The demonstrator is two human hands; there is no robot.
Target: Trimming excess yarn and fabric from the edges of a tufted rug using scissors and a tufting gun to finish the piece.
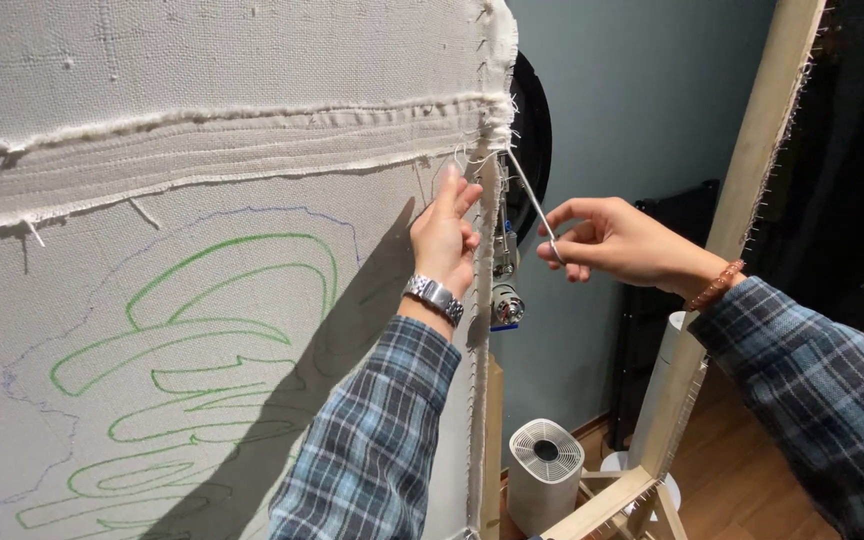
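- I see the left hand (444, 235), steel watch on its wrist, fingers pressed against the right edge of the off-white woven cloth (202, 80) stretched on a frame, just under its frayed seam.
- Right hand (614, 243) pinches a thin white thread (530, 195) between thumb and forefinger; the thread runs taut up to the cloth edge.
- Green outline drawing (202, 340) on the cloth, lower left.
- White cylindrical air purifier (545, 470) on the floor below.

Two hands: left (444, 235), right (617, 240). One stretched cloth (202, 250), one wire (532, 200), one watch (435, 296), one bracelet (715, 286), two wooden frames (752, 200), one white air purifier (545, 475).
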